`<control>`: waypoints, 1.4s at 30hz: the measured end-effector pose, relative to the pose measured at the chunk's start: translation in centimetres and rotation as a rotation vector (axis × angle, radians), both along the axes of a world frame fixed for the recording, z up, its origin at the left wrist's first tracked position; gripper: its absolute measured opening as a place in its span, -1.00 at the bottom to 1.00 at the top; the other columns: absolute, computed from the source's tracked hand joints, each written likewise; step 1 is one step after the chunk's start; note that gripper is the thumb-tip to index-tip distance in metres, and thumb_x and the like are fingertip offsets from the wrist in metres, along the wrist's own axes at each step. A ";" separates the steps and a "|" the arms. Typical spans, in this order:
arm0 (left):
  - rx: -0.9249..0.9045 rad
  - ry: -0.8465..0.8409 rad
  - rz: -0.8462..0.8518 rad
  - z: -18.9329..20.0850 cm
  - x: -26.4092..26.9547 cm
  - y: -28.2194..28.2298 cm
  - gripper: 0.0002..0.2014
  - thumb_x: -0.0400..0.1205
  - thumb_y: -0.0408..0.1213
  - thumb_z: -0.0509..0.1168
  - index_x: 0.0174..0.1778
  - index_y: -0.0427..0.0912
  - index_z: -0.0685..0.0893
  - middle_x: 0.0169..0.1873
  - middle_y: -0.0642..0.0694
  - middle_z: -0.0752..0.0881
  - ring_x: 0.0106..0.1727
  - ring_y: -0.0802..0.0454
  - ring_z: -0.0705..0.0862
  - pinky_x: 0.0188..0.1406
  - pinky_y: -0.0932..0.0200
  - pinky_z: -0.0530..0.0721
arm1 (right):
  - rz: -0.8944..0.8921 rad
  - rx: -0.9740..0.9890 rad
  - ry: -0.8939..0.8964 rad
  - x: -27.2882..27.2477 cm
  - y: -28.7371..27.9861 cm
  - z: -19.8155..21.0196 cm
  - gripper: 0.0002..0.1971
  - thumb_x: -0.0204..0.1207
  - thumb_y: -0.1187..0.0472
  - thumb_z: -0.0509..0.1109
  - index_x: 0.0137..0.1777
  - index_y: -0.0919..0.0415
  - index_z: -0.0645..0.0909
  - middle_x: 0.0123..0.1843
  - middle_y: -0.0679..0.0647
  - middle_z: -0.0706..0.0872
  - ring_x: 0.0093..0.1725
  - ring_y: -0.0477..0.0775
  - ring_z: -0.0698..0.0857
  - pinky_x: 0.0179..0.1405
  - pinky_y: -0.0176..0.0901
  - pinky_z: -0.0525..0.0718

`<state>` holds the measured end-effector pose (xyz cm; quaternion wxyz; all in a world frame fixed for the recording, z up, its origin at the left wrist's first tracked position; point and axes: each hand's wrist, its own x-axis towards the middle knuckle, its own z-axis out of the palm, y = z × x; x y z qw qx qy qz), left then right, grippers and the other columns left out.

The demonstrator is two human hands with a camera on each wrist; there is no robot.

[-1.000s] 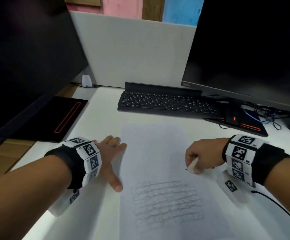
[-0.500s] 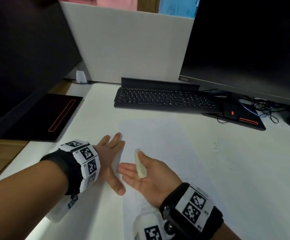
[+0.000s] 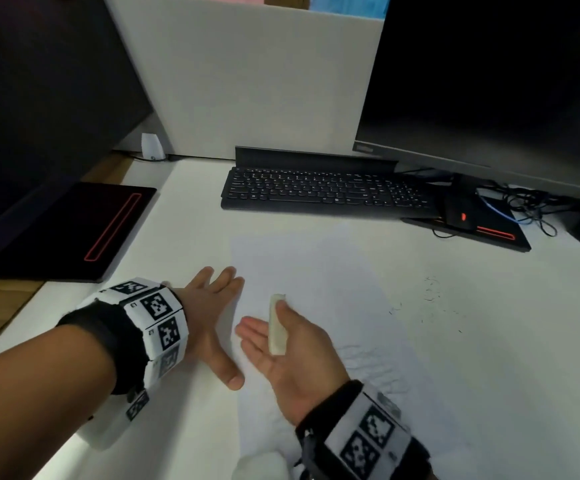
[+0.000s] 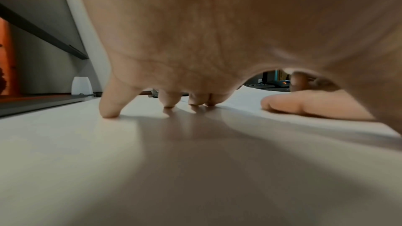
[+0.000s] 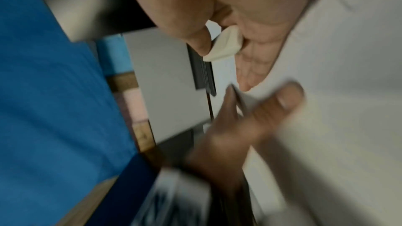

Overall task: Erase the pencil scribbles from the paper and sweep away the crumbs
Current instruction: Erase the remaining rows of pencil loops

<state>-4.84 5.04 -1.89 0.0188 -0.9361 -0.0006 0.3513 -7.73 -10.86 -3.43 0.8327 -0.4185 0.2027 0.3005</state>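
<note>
A white sheet of paper (image 3: 333, 282) lies on the white desk (image 3: 489, 341), with only faint marks and creases (image 3: 364, 355) showing on it. Dark eraser crumbs (image 3: 430, 296) are scattered on the desk just past the paper's right edge. My left hand (image 3: 212, 306) lies flat on the desk, its fingertips (image 4: 108, 109) down by the paper's left edge. My right hand (image 3: 281, 344) rests edge-down on the paper's left part, palm turned up and fingers straight. Its thumb pinches a white eraser (image 3: 276, 325) against the palm, as the right wrist view also shows the eraser (image 5: 224, 45).
A black keyboard (image 3: 323, 192) lies beyond the paper. Monitors stand at the left (image 3: 39, 98) and right (image 3: 489, 81), their black bases (image 3: 74, 230) on the desk. A mouse (image 3: 460, 211) and cables (image 3: 531, 209) sit at the back right. A white partition (image 3: 264, 81) closes the rear.
My right hand left the paper's right side, crossed to its left part and turned palm up with the eraser. The dark scribbles seen a second ago no longer show. The left hand stayed put.
</note>
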 end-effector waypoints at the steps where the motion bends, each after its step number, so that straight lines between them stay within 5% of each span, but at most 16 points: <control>1: -0.014 -0.002 0.007 0.1 -0.1 0.1 0.51 0.12 0.48 0.51 0.64 0.05 -0.48 0.62 0.15 -0.49 0.66 -0.01 -0.45 0.56 -0.54 -0.05 | -0.083 -0.010 -0.025 1.3 -1.2 -0.2 -0.84 0.76 0.21 0.21 0.18 0.26 0.55 0.16 0.37 0.72 0.13 0.22 0.75 0.23 0.01 0.70; 5: -0.040 -0.007 0.008 0.0 -0.2 0.3 0.52 0.11 0.49 0.50 0.64 0.05 -0.48 0.62 0.18 -0.49 0.66 0.01 -0.46 0.56 -0.55 -0.09 | -0.558 -0.108 -0.045 7.8 -8.5 0.1 -0.71 0.72 0.21 0.29 0.31 0.42 0.51 0.14 0.26 0.70 0.18 0.22 0.71 0.35 0.04 0.65; 7: -0.045 -0.008 0.009 -0.1 -0.1 0.3 0.52 0.10 0.49 0.50 0.64 0.06 -0.49 0.62 0.19 -0.50 0.65 0.02 -0.46 0.55 -0.54 -0.10 | -0.701 -0.114 -0.097 8.5 -9.7 0.5 -0.78 0.75 0.19 0.24 0.20 0.36 0.56 0.21 0.32 0.70 0.20 0.21 0.71 0.24 -0.26 0.64; 9: -0.040 -0.005 0.010 -0.1 -0.1 0.3 0.53 0.09 0.50 0.50 0.64 0.06 -0.49 0.61 0.19 -0.50 0.65 0.04 -0.47 0.55 -0.52 -0.10 | -0.589 -0.163 -0.159 6.2 -7.5 1.3 -0.84 0.75 0.27 0.23 0.11 0.35 0.59 0.12 0.39 0.71 0.06 0.25 0.73 -0.09 -0.51 0.62; 13: -0.015 0.002 0.005 0.0 -0.2 0.2 0.50 0.11 0.50 0.48 0.64 0.06 -0.49 0.61 0.18 -0.51 0.65 0.06 -0.47 0.58 -0.47 -0.09 | -0.145 0.114 0.053 0.7 0.6 -0.7 -0.86 0.75 0.18 0.24 0.05 0.22 0.59 0.02 0.26 0.75 -0.02 0.09 0.77 -0.03 -0.17 0.71; 17: -0.035 -0.006 0.016 0.0 -0.3 0.4 0.51 0.10 0.50 0.49 0.64 0.09 -0.48 0.61 0.21 -0.50 0.65 0.08 -0.46 0.57 -0.47 -0.10 | -0.345 0.052 0.189 4.2 -1.7 -0.7 -0.70 0.76 0.16 0.23 0.41 0.27 0.53 0.13 0.26 0.74 0.09 0.14 0.71 -0.05 -0.17 0.73; 19: -0.049 -0.020 0.017 -0.2 -0.3 0.5 0.52 0.07 0.51 0.49 0.65 0.09 -0.47 0.61 0.22 -0.49 0.65 0.08 -0.46 0.56 -0.48 -0.11 | -0.536 -0.229 -0.043 7.7 -6.1 0.0 -0.61 0.76 0.13 0.21 0.47 0.36 0.50 0.33 0.31 0.68 0.19 0.15 0.68 0.22 -0.03 0.66; 22: -0.052 -0.030 0.018 -0.5 -0.2 0.5 0.53 0.05 0.52 0.48 0.64 0.10 -0.47 0.61 0.22 -0.49 0.65 0.07 -0.46 0.55 -0.50 -0.11 | -0.746 -0.133 -0.063 9.5 -9.7 1.5 -0.65 0.79 0.18 0.11 0.40 0.39 0.51 0.47 0.37 0.58 0.39 0.21 0.65 0.44 -0.03 0.58; 25: -0.040 -0.030 0.017 -0.4 0.0 0.5 0.53 0.06 0.50 0.49 0.65 0.08 -0.46 0.61 0.21 -0.49 0.65 0.06 -0.46 0.55 -0.52 -0.08 | -0.550 -0.146 -0.137 6.8 -6.3 1.7 -0.81 0.77 0.21 0.21 0.14 0.32 0.58 0.26 0.35 0.69 0.05 0.11 0.74 0.23 -0.10 0.68; 27: -0.032 -0.023 0.017 -0.2 -0.1 0.4 0.52 0.07 0.50 0.50 0.65 0.08 -0.47 0.61 0.20 -0.49 0.65 0.06 -0.45 0.56 -0.51 -0.07 | -0.341 -0.031 -0.030 4.2 -1.4 1.0 -0.83 0.75 0.23 0.24 0.06 0.32 0.60 0.05 0.35 0.70 -0.13 0.14 0.71 0.12 -0.05 0.70; 29: -0.019 -0.018 0.010 -0.2 -0.1 0.4 0.50 0.10 0.50 0.48 0.64 0.09 -0.48 0.61 0.20 -0.50 0.65 0.06 -0.46 0.58 -0.48 -0.08 | -0.167 0.166 0.073 2.7 1.4 0.5 -0.83 0.76 0.20 0.23 0.01 0.28 0.57 0.10 0.32 0.71 -0.03 0.13 0.73 0.09 -0.05 0.69; 32: -0.034 -0.035 0.009 -0.4 -0.1 0.6 0.51 0.07 0.52 0.48 0.64 0.10 -0.47 0.61 0.22 -0.49 0.65 0.08 -0.45 0.57 -0.46 -0.09 | -0.296 0.074 0.165 6.2 -0.7 -0.1 -0.89 0.73 0.15 0.28 -0.04 0.12 0.54 0.28 0.36 0.67 -0.04 0.15 0.66 0.08 -0.01 0.68; 34: -0.055 -0.050 0.014 -0.6 -0.1 0.8 0.52 0.05 0.53 0.48 0.65 0.11 -0.45 0.62 0.22 -0.47 0.66 0.08 -0.44 0.55 -0.47 -0.09 | -0.457 -0.164 0.027 9.5 -4.7 0.2 -0.79 0.73 0.12 0.27 -0.18 -0.01 0.46 0.29 0.33 0.68 0.04 0.20 0.66 0.18 0.05 0.62; 37: -0.071 -0.054 0.015 -0.8 -0.1 0.9 0.53 0.03 0.53 0.49 0.65 0.11 -0.44 0.62 0.22 -0.47 0.65 0.08 -0.45 0.54 -0.50 -0.11 | -0.664 -0.185 -0.106 11.5 -10.2 0.7 -0.76 0.79 0.22 0.11 0.18 0.34 0.57 0.48 0.34 0.56 0.42 0.25 0.61 0.42 -0.07 0.59; 39: -0.074 -0.051 0.019 -0.5 0.0 0.8 0.52 0.06 0.51 0.50 0.66 0.11 -0.44 0.62 0.22 -0.47 0.65 0.08 -0.45 0.55 -0.49 -0.13 | -0.641 -0.174 -0.135 10.5 -11.2 1.0 -0.78 0.78 0.17 0.16 0.04 0.29 0.55 0.35 0.26 0.68 0.28 0.14 0.71 0.30 -0.10 0.67; 42: -0.087 -0.073 0.056 0.1 0.3 0.7 0.44 0.19 0.40 0.54 0.69 0.04 -0.36 0.65 0.11 -0.44 0.68 0.07 -0.39 0.66 -0.33 -0.11 | -0.321 -0.236 -0.297 7.2 -9.1 1.0 -0.82 0.76 0.15 0.23 0.14 0.26 0.56 0.02 0.19 0.76 -0.17 0.01 0.76 -0.15 -0.16 0.74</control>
